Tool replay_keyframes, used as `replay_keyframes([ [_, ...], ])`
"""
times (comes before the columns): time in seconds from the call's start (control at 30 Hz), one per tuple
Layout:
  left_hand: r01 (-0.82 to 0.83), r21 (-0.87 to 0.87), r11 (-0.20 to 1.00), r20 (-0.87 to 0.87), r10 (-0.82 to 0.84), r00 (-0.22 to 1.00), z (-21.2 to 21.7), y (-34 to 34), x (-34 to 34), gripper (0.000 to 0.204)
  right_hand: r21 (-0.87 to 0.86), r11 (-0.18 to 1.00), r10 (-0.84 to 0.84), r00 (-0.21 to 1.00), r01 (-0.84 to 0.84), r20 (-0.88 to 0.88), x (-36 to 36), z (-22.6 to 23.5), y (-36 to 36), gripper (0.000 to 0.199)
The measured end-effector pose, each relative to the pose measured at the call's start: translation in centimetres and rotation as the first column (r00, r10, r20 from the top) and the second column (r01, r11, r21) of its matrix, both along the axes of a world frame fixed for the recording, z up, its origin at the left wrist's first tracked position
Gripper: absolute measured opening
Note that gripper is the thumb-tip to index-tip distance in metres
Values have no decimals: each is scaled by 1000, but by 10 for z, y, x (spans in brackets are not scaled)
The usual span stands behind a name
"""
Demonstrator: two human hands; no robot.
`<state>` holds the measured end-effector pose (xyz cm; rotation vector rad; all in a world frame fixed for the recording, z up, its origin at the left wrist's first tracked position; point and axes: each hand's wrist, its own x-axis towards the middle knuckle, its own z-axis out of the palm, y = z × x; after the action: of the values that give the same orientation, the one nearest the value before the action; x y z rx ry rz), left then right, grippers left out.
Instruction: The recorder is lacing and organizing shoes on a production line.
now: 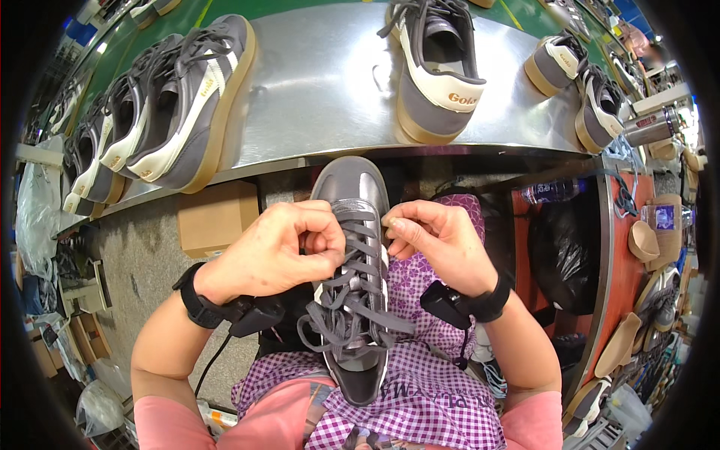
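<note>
At far left we see a row of grey sneakers (161, 105) with cream stripes and tan soles, lying on their sides on the curved metal conveyor table (322, 90). Below its edge sits a brown cardboard box (217, 217). Our left hand (274, 251) is curled closed, its fingertips pinching the grey laces at the left side of the grey shoe (356, 277). This shoe rests lengthwise on our lap, on the purple checked apron (427, 405), toe pointing away toward the table edge, its lace ends hanging loose near the tongue. Our right hand (439, 244) is also closed, thumb and forefinger gripping a lace at the shoe's right side. Both wrists carry black bands. Above, a single grey-and-cream sneaker (435, 71) stands on the table. At far right we note further sneakers (592, 97) and a stack of tan insoles (645, 240).
</note>
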<state>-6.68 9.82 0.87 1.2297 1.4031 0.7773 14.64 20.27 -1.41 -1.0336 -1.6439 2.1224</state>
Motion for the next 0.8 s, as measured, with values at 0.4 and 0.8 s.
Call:
replay_keyframes([
  [0.4, 197, 494, 847, -644, 205, 737, 12, -14, 18, 24, 758, 645, 47, 994, -103, 95, 2, 24, -19, 10],
  [0.8, 246, 513, 822, -714, 250, 654, 27, -53, 31, 26, 945, 308, 71, 993, -114, 97, -23, 20, -48, 10],
])
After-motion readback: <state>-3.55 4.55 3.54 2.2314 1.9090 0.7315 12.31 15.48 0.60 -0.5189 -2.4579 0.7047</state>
